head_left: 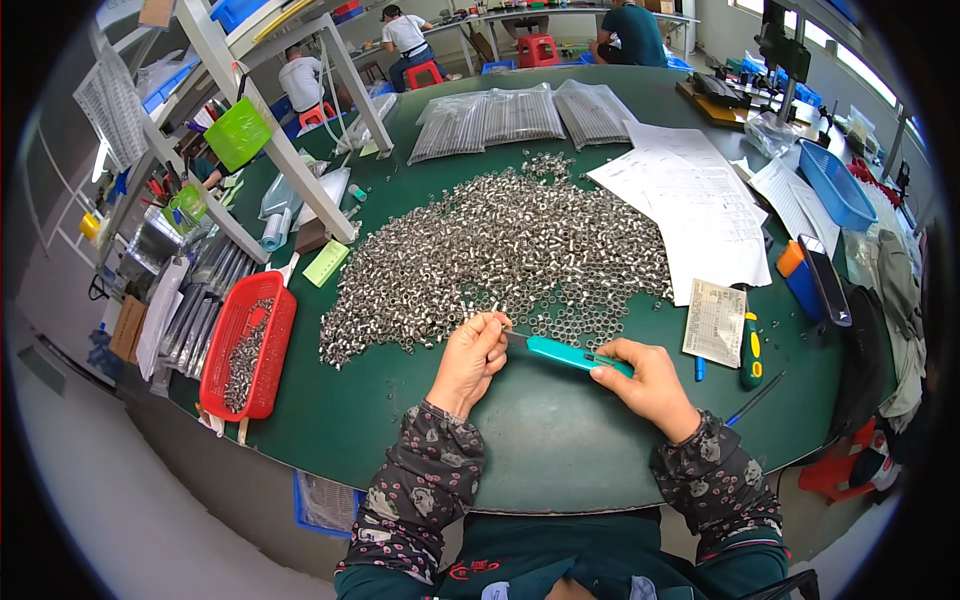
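Note:
My right hand (648, 380) grips a teal utility knife (565, 353) by its handle, blade end pointing left. My left hand (470, 358) has its fingertips pinched at the blade tip, on what looks like one small metal piece, too small to make out clearly. Both hands hover over the green table (540, 440) just in front of a large heap of small silver metal rings (500, 250).
A red basket (245, 350) with more metal pieces sits at the left. Paper sheets (700, 210), a blue bin (835, 185), an orange-and-blue box (800, 275) and a green-yellow screwdriver (751, 350) lie right. Bagged tubes (520, 115) lie at the back. A white rack (270, 130) stands left. People sit at far benches.

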The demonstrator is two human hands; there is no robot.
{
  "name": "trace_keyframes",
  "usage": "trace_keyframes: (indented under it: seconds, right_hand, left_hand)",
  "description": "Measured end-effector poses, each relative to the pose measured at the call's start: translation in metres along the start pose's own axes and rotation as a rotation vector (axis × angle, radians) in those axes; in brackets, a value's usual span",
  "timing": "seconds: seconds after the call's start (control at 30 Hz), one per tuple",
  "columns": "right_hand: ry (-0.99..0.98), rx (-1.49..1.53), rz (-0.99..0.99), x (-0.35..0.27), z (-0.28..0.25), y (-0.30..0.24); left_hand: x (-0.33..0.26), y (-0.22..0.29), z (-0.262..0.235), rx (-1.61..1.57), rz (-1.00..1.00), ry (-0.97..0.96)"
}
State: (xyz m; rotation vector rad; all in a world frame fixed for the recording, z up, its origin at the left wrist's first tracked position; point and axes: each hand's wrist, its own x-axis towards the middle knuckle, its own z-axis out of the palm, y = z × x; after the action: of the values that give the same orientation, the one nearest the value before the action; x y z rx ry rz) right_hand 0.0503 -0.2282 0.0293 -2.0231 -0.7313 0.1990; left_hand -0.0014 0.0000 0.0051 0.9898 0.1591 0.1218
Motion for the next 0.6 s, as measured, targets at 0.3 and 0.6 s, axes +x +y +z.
trace_keyframes:
  seconds: [0.3, 0.6]
  right_hand:
    - [0.126, -0.193, -0.149, -0.0034, 0.0009, -0.0069]
    - [0.198, -0.292, -0.284, -0.0047, 0.0009, -0.0084]
  left_hand:
    - [-0.0001, -0.0014, -0.0002, -0.004, -0.047, 0.044]
    - [-0.0012, -0.0012, 0.0001, 0.025, -0.056, 0.061]
